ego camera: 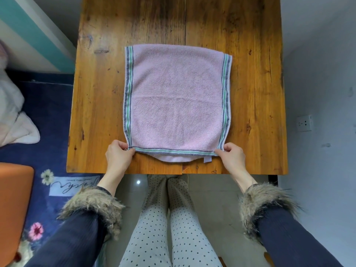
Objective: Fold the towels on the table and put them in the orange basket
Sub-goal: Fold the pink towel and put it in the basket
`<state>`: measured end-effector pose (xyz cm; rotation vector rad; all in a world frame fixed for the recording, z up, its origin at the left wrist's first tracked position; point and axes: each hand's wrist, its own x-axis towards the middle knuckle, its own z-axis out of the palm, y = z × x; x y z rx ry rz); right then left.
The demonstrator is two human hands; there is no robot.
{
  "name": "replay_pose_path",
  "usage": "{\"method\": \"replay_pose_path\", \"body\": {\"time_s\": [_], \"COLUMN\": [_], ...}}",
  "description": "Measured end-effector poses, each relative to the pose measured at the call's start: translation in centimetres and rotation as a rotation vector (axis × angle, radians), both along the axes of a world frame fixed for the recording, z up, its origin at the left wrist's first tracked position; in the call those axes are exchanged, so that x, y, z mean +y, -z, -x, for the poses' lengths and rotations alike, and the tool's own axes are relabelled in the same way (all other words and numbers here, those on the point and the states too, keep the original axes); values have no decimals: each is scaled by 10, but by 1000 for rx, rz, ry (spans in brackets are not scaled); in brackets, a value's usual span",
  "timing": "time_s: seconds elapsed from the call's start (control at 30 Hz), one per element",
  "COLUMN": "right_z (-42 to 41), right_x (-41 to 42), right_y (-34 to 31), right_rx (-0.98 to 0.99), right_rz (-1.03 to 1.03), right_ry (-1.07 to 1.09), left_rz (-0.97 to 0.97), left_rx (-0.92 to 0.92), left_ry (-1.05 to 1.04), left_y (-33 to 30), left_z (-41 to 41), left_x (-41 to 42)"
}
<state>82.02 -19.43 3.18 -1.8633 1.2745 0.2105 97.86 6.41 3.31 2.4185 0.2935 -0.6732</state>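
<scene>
A pink towel (177,97) with green and grey striped borders lies folded double on the wooden table (96,93). Its near striped hem runs along the table's front part, with a lower layer and a white label peeking out beneath. My left hand (118,157) pinches the near left corner of the towel. My right hand (232,157) pinches the near right corner. Part of the orange basket (13,205) shows at the lower left, beside the table.
A dark blue flowered cover (48,116) lies left of the table, with a white pillow (13,116) on it. A white wall with a socket (304,123) stands to the right. My legs in dotted trousers are below the table's front edge.
</scene>
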Motion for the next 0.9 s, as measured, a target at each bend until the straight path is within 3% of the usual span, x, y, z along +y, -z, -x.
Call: {"method": "replay_pose_path", "body": {"time_s": [0.17,0.4,0.57,0.77,0.9], "right_z": [4,16,19,15,3], "right_x": [-5,-16,-22,-25,-36], "right_y": [-6,-7,-12,-30,-61], "right_rx": [-73,-137,-182,-205,-271], "right_rz": [-257,-445,-542,-569,-642], "right_ry": [194,408,492,522,603], "left_rz": [60,194,175,323,548], "left_rx": [26,51,85,383,546], "left_ry": [-16,-116,-125,-337,-548], "left_y": [-2,-6,-7,-22,-56], "left_z": [0,7,3,-9,-25], "left_x": [-4,-6,-5,0,8]}}
